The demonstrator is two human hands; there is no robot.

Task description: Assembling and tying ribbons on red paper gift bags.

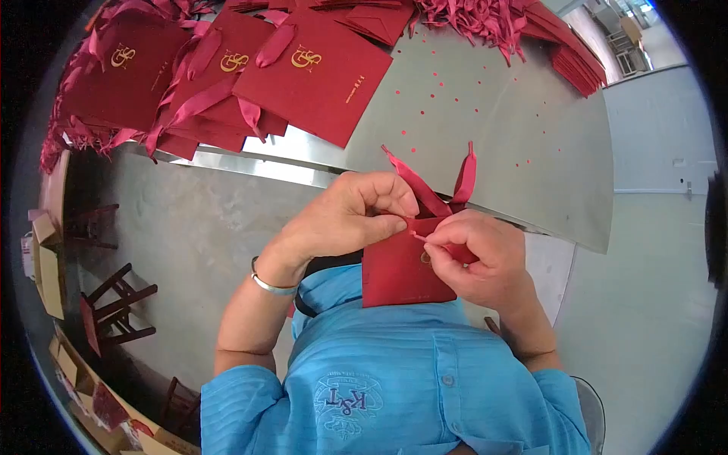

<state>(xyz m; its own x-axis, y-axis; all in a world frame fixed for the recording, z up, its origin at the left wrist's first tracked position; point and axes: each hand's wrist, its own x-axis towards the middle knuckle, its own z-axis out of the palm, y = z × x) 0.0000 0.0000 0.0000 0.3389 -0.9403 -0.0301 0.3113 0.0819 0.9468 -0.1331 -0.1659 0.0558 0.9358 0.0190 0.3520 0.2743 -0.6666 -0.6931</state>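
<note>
A small dark-red paper gift bag (398,269) stands against my front at the table edge, gold print on its face. My left hand (353,212) is closed at the bag's top left corner, thumb and forefinger pinching the rim near a hole. With thumb and forefinger together, my right hand (481,254) holds the thin tip of a pink ribbon (418,237) that comes out at the bag's front. Behind the hands, a wider pink-red ribbon (421,189) rises from the bag's mouth in two lengths with narrow, stiff-looking ends. The right fingers partly cover the gold print.
Red gift bags with ribbon handles (311,76) lie piled at the far left of the metal table (561,159). A heap of pink ribbons (474,23) and a stack of red bags (576,68) lie farther back. Small red paper dots dot the tabletop. Left are a wooden stool (117,307) and cardboard boxes (49,269).
</note>
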